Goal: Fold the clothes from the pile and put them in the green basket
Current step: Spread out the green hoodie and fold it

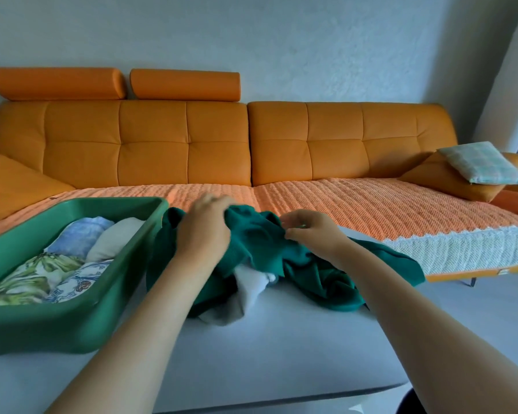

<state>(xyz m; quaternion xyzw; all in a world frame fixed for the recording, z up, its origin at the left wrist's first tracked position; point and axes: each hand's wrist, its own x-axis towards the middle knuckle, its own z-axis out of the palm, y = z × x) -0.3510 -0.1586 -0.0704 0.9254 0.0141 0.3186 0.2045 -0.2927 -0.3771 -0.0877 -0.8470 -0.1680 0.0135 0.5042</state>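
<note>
A crumpled dark green garment (308, 273) lies on the white table (251, 354) in front of me, over a white-grey piece of clothing (245, 294). My left hand (205, 231) grips a raised bunch of the green fabric near its top. My right hand (308, 234) pinches the same garment just to the right. The green basket (57, 327) stands at the left of the table and holds several folded clothes: a light blue one, a cream one and patterned ones.
An orange sofa (192, 144) with an orange woven cover runs behind the table. A pale checked cushion (482, 162) rests on an orange pillow at its right end. Grey floor shows at the right.
</note>
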